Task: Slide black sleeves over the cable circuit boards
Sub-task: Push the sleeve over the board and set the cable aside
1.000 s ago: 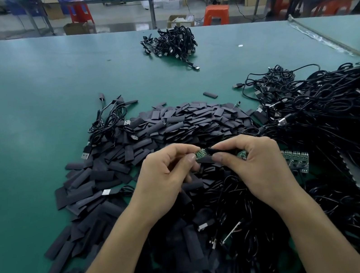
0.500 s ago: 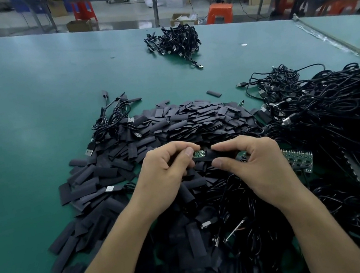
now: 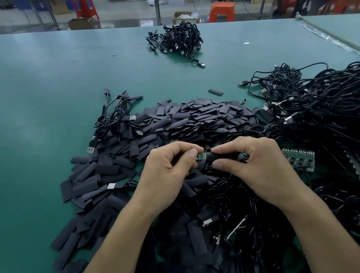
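My left hand (image 3: 168, 174): pinching the green circuit board (image 3: 201, 156).
My right hand (image 3: 258, 166): gripping the black sleeve (image 3: 221, 155), pushed partly over it.

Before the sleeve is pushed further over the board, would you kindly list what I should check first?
1. Left hand pinches the circuit board: ok.
2. Right hand grips the black sleeve: ok.
3. Sleeve mouth lined up over the board's end: ok.
4. Board fully covered: not ok, a green part shows between the hands.
5. Board's lead free of the cable tangle: cannot tell, hidden by the right hand.
6. Sleeve pile close beyond the hands: ok.
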Action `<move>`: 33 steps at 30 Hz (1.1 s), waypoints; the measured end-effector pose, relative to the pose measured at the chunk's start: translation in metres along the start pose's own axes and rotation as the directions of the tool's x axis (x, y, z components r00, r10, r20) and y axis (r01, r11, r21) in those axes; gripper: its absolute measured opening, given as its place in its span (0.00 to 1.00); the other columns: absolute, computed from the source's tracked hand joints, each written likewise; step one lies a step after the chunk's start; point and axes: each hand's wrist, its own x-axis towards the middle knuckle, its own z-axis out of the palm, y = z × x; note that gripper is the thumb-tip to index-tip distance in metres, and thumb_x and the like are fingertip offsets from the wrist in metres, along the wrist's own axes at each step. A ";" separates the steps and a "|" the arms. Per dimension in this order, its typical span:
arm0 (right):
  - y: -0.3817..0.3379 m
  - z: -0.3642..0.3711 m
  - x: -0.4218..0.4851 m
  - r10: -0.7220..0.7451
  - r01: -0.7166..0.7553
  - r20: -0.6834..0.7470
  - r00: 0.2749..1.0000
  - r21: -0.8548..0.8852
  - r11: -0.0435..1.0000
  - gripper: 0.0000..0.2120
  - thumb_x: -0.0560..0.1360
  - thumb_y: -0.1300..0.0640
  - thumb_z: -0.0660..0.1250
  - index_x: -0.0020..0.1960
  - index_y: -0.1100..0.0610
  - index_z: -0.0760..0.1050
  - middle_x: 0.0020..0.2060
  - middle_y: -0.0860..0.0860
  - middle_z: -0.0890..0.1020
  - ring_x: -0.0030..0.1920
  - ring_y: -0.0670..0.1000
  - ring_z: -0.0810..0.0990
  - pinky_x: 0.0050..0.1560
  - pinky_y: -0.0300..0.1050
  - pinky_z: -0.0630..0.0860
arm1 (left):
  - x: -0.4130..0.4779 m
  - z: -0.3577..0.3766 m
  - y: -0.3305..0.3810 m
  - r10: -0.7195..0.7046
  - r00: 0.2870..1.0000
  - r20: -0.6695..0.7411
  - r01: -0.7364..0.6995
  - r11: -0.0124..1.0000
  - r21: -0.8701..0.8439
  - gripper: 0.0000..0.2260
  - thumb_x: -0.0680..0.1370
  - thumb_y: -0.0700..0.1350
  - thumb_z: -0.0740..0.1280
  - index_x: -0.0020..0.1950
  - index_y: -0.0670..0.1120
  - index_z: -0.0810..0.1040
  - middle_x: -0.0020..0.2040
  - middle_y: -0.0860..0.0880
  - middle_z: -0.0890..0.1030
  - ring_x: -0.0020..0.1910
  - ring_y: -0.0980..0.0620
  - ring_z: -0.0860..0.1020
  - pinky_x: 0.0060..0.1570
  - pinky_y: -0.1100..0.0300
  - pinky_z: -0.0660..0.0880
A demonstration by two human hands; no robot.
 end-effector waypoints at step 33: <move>0.001 0.003 0.000 -0.008 0.007 -0.046 0.999 -0.018 1.000 0.10 0.67 0.55 0.80 0.46 0.46 0.85 0.40 0.34 0.83 0.41 0.37 0.82 0.44 0.29 0.76 | -0.001 0.002 -0.002 0.054 0.999 0.004 -0.055 0.993 0.106 0.09 0.81 0.42 0.68 0.47 0.56 0.84 0.35 0.58 0.83 0.32 0.65 0.78 0.32 0.74 0.70</move>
